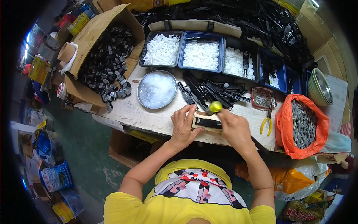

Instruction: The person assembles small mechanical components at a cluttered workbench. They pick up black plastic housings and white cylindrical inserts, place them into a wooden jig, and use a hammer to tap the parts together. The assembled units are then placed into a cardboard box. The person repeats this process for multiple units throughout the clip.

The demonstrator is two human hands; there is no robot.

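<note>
My left hand (183,125) grips the left end of a cream-coloured block (200,128) at the bench's front edge, its thumb along the near side. A black elongated part (209,123) lies in the block's hollow. My right hand (235,128) is closed round the handle of a mallet whose yellow-green head (215,107) is over the block's far side. The dark handle (260,146) sticks out behind the hand. Beyond the block lies a heap of black slender parts (214,91). Whether the mallet touches the block, I cannot tell.
A round metal dish (157,89) of clear pieces stands left, beside a carton (76,69) of dark blocky parts. Trays (182,68) of white pieces line the back. Rightward are yellow-handled pliers (266,126), a small red tray (254,98), an orange bag (284,130) of grey parts and stacked bowls (317,87).
</note>
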